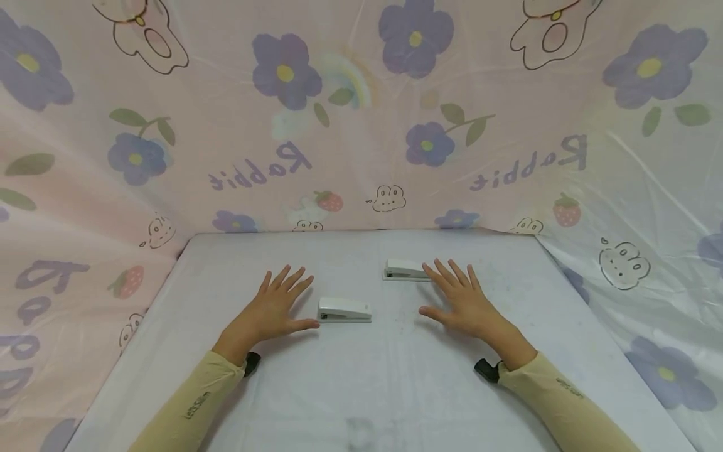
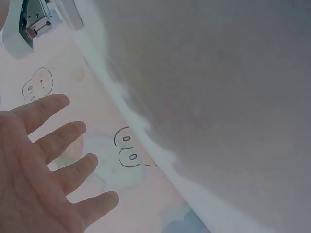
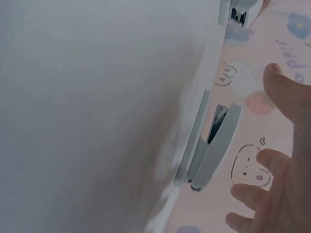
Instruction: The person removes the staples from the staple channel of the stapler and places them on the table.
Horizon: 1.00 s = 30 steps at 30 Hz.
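Two white staplers lie on a pale table (image 1: 361,389). The near stapler (image 1: 344,310) is at the centre, and the far stapler (image 1: 404,270) sits behind it to the right. My left hand (image 1: 277,307) lies flat with its fingers spread, the thumb tip just short of the near stapler. My right hand (image 1: 460,300) is also flat and spread, its index fingertip right at the far stapler's end; whether they touch is unclear. The left wrist view shows my left hand (image 2: 43,160) spread, with a stapler (image 2: 22,26) beyond it. The right wrist view shows the far stapler (image 3: 214,145) beside my right hand (image 3: 284,189).
A pink cloth (image 1: 361,125) printed with purple flowers and rabbits hangs round the back and both sides of the table. Both forearms wear cream sleeves (image 1: 186,402), each with a dark wrist mount. The near stapler (image 3: 243,9) peeks in at the top of the right wrist view.
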Each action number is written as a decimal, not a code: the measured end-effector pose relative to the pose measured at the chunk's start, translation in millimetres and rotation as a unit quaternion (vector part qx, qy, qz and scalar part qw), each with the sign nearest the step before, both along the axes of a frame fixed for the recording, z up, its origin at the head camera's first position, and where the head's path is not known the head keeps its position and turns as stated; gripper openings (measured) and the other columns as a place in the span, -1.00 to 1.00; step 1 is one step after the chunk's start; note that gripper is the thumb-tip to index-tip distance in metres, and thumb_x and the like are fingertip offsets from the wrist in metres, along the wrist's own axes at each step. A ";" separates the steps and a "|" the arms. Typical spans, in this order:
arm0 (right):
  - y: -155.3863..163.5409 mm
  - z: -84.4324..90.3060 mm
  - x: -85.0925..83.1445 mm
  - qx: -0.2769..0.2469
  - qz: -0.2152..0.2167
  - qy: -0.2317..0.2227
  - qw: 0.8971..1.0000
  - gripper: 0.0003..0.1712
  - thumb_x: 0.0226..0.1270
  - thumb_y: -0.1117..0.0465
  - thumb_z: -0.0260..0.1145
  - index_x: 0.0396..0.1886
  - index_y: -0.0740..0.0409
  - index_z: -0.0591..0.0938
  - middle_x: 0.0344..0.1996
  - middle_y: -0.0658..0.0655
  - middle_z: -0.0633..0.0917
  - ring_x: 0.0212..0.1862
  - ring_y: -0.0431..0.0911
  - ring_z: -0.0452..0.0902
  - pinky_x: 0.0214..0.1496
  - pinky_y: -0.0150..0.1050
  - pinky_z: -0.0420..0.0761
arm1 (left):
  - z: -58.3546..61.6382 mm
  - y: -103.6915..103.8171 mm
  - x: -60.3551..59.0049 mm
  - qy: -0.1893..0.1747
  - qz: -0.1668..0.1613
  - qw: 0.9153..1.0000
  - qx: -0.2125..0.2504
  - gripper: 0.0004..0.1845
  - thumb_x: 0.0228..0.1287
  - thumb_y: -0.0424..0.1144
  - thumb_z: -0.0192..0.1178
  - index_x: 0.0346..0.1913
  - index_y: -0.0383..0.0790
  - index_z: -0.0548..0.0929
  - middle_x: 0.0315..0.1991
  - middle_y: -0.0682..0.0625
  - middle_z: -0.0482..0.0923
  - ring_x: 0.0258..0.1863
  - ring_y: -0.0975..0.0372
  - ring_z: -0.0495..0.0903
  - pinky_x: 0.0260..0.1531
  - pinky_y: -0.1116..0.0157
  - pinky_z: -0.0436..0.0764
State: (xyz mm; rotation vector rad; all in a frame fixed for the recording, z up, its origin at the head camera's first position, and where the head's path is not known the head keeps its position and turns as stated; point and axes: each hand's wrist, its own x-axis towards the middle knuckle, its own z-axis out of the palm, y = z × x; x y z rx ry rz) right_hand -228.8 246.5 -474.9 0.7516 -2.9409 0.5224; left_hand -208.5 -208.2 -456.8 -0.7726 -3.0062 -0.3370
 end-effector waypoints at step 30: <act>-93.6 0.6 4.3 -0.061 0.145 0.000 0.988 0.08 0.44 -0.32 0.43 0.76 -0.07 0.17 0.69 0.24 0.21 0.70 0.27 0.04 0.67 0.32 0.03 | -5.2 21.2 -17.2 -0.082 -0.036 0.996 0.021 -0.15 0.14 0.19 0.62 0.43 -0.11 0.59 0.37 -0.08 0.54 0.38 -0.08 0.51 0.28 -0.13 0.60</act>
